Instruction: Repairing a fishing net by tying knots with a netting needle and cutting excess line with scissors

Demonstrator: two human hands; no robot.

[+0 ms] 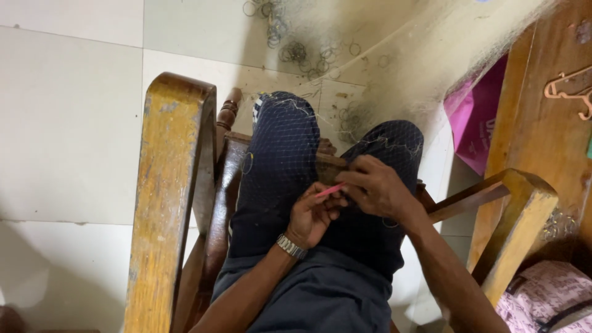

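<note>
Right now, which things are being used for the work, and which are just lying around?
In use:
- left hand holding the pink needle
- right hand pinching the fine net draped over the knees
- wooden chair the person sits in

Lying about:
- pink bag
- hanger
- patterned pouch
- metal rings on the floor

Two hands show: the left hand (311,217) and the right hand (376,188). One pink netting needle (330,190) sits between them. One wristwatch (291,246) is on the left wrist. One fine fishing net (290,154) lies over two knees. The wooden chair (166,203) has two armrests. There are one pink bag (478,126), one patterned bag (546,296) and one clothes hanger (570,89). The small metal rings (302,52) on the floor are too many to count.
</note>
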